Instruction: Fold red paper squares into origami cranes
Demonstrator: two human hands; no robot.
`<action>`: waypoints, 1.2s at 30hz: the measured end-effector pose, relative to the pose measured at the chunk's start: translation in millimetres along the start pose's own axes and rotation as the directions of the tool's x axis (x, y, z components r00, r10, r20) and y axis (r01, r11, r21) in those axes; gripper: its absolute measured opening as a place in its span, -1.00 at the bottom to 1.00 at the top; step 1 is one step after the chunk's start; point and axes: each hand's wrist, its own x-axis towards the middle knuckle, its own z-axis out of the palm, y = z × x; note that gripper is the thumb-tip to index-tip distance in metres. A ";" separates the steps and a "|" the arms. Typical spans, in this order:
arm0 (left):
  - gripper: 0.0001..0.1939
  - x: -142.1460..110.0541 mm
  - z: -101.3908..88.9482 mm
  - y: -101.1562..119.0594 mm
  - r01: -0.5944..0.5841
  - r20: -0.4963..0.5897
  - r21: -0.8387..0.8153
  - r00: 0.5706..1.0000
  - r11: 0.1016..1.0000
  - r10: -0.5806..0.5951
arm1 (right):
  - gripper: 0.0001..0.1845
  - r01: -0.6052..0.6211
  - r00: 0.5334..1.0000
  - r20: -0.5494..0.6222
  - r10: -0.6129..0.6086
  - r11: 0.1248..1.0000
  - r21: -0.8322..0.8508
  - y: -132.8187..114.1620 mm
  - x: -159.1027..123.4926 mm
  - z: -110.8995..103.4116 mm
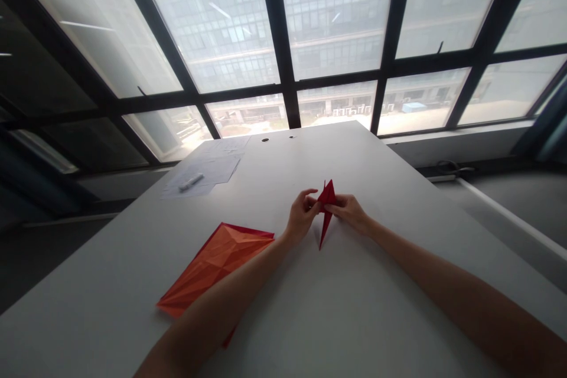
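A narrow red origami figure point(326, 211), folded to sharp points, stands tilted above the white table point(354, 313) with its long point downward. My left hand point(302, 217) pinches its left side between fingers and thumb. My right hand point(349, 214) grips it from the right, and the fingers hide part of the paper. A large orange sheet of creased paper point(216, 266) lies flat on the table to the left, with a red edge showing. My left forearm passes over its lower right part.
Printed white papers point(206, 168) lie at the far left of the table, with a white marker or glue stick point(191, 182) on them. The far table edge meets a large dark-framed window point(336, 23). A dark cable point(449, 167) lies on the sill at the right.
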 end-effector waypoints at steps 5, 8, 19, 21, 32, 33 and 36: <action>-0.57 0.2 -2.5 5.5 0.067 0.054 0.014 0.996 0.998 -0.068 | -0.62 0.004 1.000 0.025 -0.004 1.000 0.013 -3.4 -1.1 3.0; -0.67 0.1 -3.3 7.5 0.100 0.069 0.038 0.992 0.994 -0.102 | -0.58 0.005 1.000 0.025 -0.004 1.000 -0.028 0.0 0.1 1.4; -0.63 1.1 -5.3 4.7 0.230 0.107 -0.081 0.969 0.970 -0.221 | -0.55 -0.005 0.997 -0.082 -0.003 0.995 -0.097 9.6 3.7 -2.9; -0.63 2.5 -6.8 2.8 0.236 0.017 -0.157 0.972 0.959 -0.236 | -0.53 -0.005 0.993 -0.115 -0.001 0.998 -0.059 9.9 4.6 -2.1; -0.67 8.1 -10.6 -5.1 0.222 -0.114 -0.500 0.941 0.837 -0.317 | -0.77 0.197 0.976 -0.013 -0.219 0.899 -0.391 7.6 -7.2 8.1; -0.68 7.7 -10.1 -4.8 0.226 -0.109 -0.498 0.941 0.837 -0.319 | -0.80 0.227 0.967 -0.006 -0.254 0.875 -0.427 6.7 -7.8 8.3; -0.68 6.8 -8.2 -3.2 0.233 -0.101 -0.479 0.943 0.847 -0.317 | -0.81 0.309 0.929 -0.022 -0.369 0.808 -0.502 5.5 -8.0 7.7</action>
